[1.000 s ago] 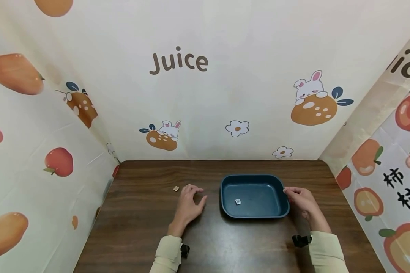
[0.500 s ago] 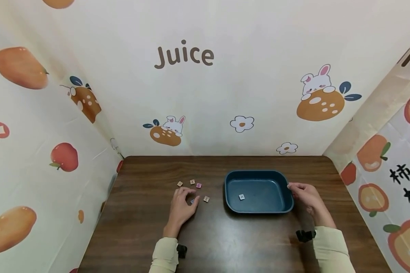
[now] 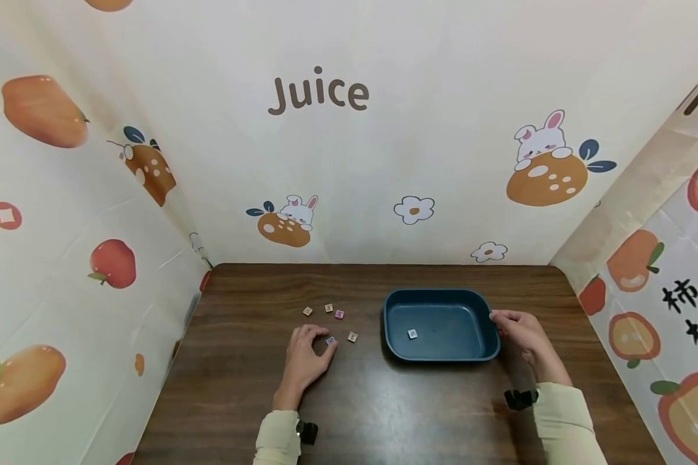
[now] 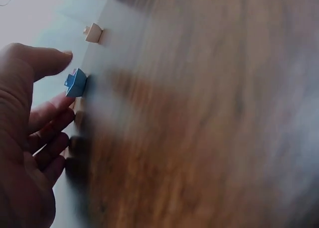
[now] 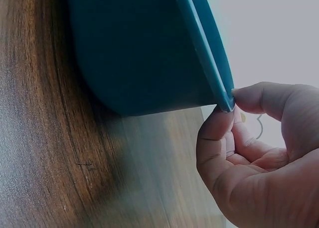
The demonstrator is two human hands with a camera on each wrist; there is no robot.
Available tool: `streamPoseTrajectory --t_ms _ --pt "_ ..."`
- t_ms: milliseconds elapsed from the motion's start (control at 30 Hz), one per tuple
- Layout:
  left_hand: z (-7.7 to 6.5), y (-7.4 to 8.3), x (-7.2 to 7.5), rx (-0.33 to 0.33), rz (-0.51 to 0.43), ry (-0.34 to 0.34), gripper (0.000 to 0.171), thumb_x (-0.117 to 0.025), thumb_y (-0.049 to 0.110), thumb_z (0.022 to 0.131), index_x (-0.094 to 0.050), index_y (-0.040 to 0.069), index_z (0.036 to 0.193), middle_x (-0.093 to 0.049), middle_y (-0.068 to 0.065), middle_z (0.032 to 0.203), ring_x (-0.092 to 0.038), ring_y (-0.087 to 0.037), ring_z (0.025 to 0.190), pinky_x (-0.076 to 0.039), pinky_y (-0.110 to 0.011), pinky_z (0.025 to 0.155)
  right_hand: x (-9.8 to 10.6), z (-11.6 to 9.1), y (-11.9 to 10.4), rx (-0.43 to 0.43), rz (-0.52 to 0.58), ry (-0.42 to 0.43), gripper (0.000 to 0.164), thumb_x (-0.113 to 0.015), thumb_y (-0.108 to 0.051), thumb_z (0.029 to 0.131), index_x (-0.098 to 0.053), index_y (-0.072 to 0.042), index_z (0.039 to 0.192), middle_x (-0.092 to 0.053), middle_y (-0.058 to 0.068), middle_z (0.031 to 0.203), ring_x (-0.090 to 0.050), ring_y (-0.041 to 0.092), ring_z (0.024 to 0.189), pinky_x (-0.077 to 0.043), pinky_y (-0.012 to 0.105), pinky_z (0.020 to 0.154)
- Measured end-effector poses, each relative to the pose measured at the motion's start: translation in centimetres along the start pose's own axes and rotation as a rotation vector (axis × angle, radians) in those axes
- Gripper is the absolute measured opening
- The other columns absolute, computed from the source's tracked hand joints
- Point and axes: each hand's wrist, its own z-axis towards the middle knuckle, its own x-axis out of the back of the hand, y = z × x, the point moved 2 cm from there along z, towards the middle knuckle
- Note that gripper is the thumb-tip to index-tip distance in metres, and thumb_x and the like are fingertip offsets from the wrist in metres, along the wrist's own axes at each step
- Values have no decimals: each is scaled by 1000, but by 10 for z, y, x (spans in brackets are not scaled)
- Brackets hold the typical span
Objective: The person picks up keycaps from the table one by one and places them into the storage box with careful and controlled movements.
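Observation:
My left hand (image 3: 304, 361) is on the table, its thumb and fingers apart around a small blue block (image 3: 331, 340). In the left wrist view the blue block (image 4: 76, 83) has a narrow raised part and lies between the thumb and the index finger, with a gap to the thumb. On the right, my right hand (image 3: 523, 339) pinches the rim of a dark blue rectangular tray (image 3: 442, 356). The right wrist view shows thumb and index finger on the tray's rim (image 5: 202, 44). One small white block (image 3: 413, 334) lies inside the tray.
Close beyond the left hand lie tan blocks (image 3: 307, 311) and a pink block (image 3: 340, 314). Another tan block (image 3: 353, 337) sits between that hand and the tray. Printed cloth walls (image 3: 349, 161) enclose the brown wooden table (image 3: 407, 413) at the back and sides.
My left hand has drawn back toward the left and nearer, uncovering several small blocks, and now surrounds the blue one. The right hand keeps its pinch on the tray. The head view has shifted slightly.

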Motion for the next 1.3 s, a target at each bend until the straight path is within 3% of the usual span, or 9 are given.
streamPoseTrajectory --t_ms 200,600,833,1300 --pt "-2 -4 -4 2 6 -2 31 -84 33 89 -79 14 112 -71 -3 115 -59 -27 117 -49 -50 102 1 0 2 7 -7 -7 59 -55 -37 109 -57 10 145 -67 12 121 -58 15 98 -56 22 79" --pt "-2 -10 -6 -31 29 30 27 -88 26 85 -79 15 108 -72 -1 111 -61 -26 114 -50 -48 101 -1 0 1 -9 -1 4 58 -53 -35 110 -55 9 146 -65 20 130 -58 17 100 -56 21 78" --pt "-2 -10 -4 -14 18 1 25 -88 23 86 -79 15 108 -72 0 112 -60 -26 117 -49 -49 102 -1 -2 -2 16 -20 13 55 -54 -33 110 -57 11 143 -67 9 112 -58 15 94 -56 22 77" --pt "1 -12 -4 -53 28 38 17 -88 21 86 -80 13 99 -73 -2 107 -62 -27 111 -53 -49 97 2 -4 -3 0 -51 10 57 -53 -38 111 -59 8 143 -66 15 118 -57 21 100 -56 22 81"
